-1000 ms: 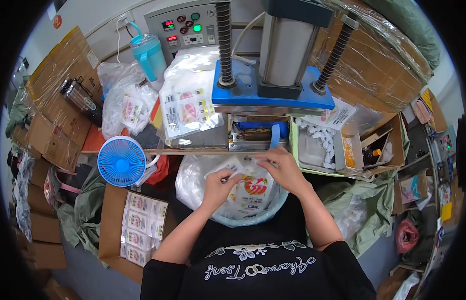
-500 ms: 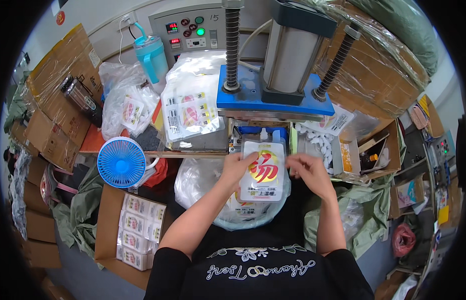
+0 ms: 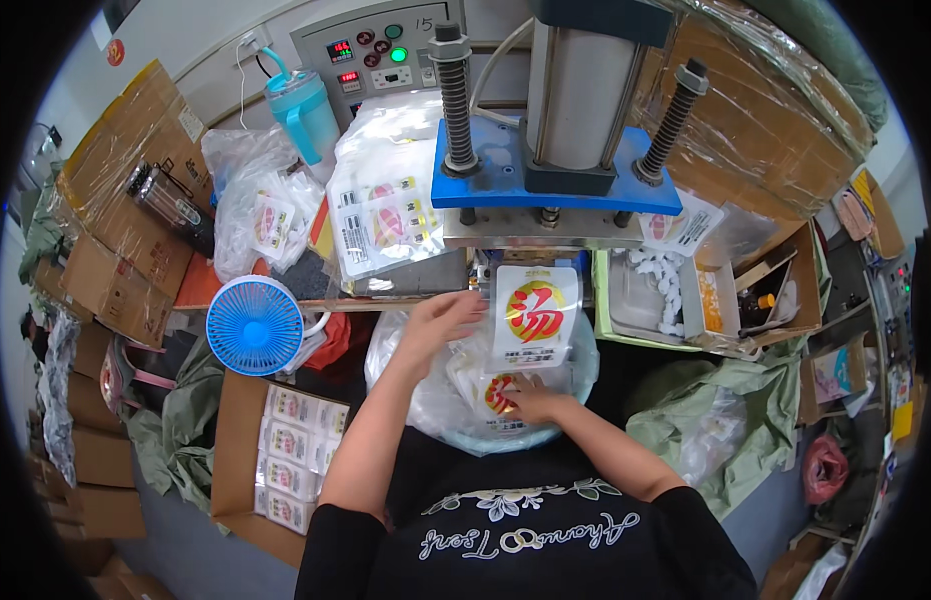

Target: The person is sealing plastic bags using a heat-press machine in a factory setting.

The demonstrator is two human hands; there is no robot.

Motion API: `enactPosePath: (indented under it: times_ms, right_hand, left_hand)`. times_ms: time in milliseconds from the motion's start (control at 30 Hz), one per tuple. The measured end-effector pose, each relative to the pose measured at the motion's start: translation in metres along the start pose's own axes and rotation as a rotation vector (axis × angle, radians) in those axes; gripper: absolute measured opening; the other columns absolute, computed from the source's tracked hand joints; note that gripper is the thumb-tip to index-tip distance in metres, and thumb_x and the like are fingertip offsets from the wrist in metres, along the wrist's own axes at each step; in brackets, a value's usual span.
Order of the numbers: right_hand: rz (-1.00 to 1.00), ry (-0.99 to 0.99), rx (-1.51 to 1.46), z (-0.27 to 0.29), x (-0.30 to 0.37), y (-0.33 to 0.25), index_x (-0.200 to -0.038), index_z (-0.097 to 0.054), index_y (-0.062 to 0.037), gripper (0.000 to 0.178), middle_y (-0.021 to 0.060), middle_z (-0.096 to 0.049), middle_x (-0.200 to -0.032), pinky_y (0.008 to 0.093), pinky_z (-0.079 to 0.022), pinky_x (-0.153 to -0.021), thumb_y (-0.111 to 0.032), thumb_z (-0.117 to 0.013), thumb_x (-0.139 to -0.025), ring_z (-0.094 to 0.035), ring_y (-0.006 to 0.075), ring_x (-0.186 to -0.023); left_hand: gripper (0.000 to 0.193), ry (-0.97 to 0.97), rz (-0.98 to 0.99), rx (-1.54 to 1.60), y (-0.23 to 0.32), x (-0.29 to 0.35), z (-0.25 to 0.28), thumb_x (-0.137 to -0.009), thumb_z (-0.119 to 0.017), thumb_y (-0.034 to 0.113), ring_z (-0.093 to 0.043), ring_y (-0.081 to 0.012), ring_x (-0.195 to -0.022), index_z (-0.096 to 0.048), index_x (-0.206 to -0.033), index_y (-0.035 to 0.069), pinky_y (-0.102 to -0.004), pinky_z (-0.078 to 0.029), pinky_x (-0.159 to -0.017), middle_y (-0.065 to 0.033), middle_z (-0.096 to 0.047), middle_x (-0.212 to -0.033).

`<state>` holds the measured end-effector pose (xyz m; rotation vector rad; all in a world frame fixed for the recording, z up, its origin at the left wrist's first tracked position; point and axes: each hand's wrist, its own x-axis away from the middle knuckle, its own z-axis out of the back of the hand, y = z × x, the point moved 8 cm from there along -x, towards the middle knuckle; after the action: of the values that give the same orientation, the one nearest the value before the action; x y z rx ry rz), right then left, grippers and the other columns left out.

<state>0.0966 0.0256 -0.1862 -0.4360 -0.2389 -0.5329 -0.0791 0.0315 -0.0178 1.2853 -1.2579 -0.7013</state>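
A white pouch with a red round print (image 3: 533, 315) stands under the plate of the blue press (image 3: 550, 180), at the edge of the bench. My left hand (image 3: 440, 322) is just left of it with the fingers spread, their tips at the pouch's left edge. My right hand (image 3: 533, 405) is down in a clear bag of similar pouches (image 3: 435, 400) on my lap. Its fingers lie on another pouch with a red print (image 3: 497, 393); whether they grip it is hidden.
A blue fan (image 3: 253, 325) stands at the left. A carton of packed pouches (image 3: 285, 460) sits below it. A green tray with white pieces (image 3: 645, 295) and an open box (image 3: 750, 290) are on the right. Bags of pouches (image 3: 385, 215) and a control panel (image 3: 380, 50) sit behind.
Both hands lifted a pouch out of the bag and set it under the press. My right hand then dropped back into the bag; my left hand stayed by the pouch.
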Motion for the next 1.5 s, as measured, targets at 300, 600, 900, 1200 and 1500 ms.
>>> enactPosePath:
  times_ms: [300,600,900,1200,1500]
  right_hand:
    - [-0.211,0.615,-0.251,0.109,0.059,0.051,-0.114,-0.064,-0.0091,0.038,0.0151,-0.058,-0.123,0.0428,-0.047,-0.089,-0.022,-0.069,-0.079,-0.056,0.0353,-0.111]
    - [-0.495,0.78,0.264,0.073,0.057,0.118,-0.124,-0.054,-0.0096,0.057,0.0206,-0.054,-0.123,0.0573,-0.033,-0.1,-0.026,-0.074,-0.073,-0.049,0.0389,-0.118]
    - [-0.388,1.026,0.01,0.089,0.072,0.116,-0.104,-0.057,-0.0072,0.018,0.0202,-0.063,-0.088,0.0478,-0.048,-0.071,-0.012,-0.061,-0.086,-0.062,0.0375,-0.082]
    - [-0.108,1.237,-0.645,0.138,0.154,0.032,-0.092,-0.051,-0.0001,0.004,0.0096,-0.049,-0.073,0.0296,-0.041,-0.058,0.002,-0.048,-0.092,-0.049,0.0187,-0.062]
    - [-0.398,0.526,-0.614,0.098,0.184,0.067,-0.097,-0.058,-0.0031,0.036,0.0066,-0.049,-0.056,0.031,-0.039,-0.049,-0.024,-0.079,-0.075,-0.047,0.0145,-0.05]
  left_hand:
    - [0.069,0.539,-0.122,-0.802,-0.105,0.049,0.154,-0.077,-0.076,0.04,-0.058,-0.0302,-0.105,-0.051,-0.131,0.004,-0.0392,-0.046,-0.089,-0.0167,-0.057,-0.117]
    - [0.044,0.733,-0.203,-1.126,-0.077,0.039,0.137,-0.076,-0.074,0.03,-0.054,-0.0293,-0.094,-0.062,-0.115,0.013,-0.0417,-0.045,-0.082,-0.0089,-0.055,-0.096]
    - [0.024,0.745,-0.521,-1.007,-0.052,0.053,0.109,-0.092,-0.057,0.026,-0.054,-0.0276,-0.075,-0.071,-0.103,0.011,-0.0387,-0.044,-0.069,-0.0089,-0.055,-0.077]
    - [0.032,0.405,-0.431,-0.145,-0.004,0.112,0.046,-0.101,-0.048,0.023,-0.03,0.0007,-0.05,-0.064,-0.117,0.0,-0.0191,-0.021,-0.045,0.0101,-0.039,-0.06]
    - [0.041,0.279,-0.286,0.419,-0.031,0.14,0.18,-0.101,-0.049,0.028,-0.048,-0.0063,-0.062,-0.052,-0.13,-0.001,-0.0224,-0.041,-0.059,0.0052,-0.051,-0.072]
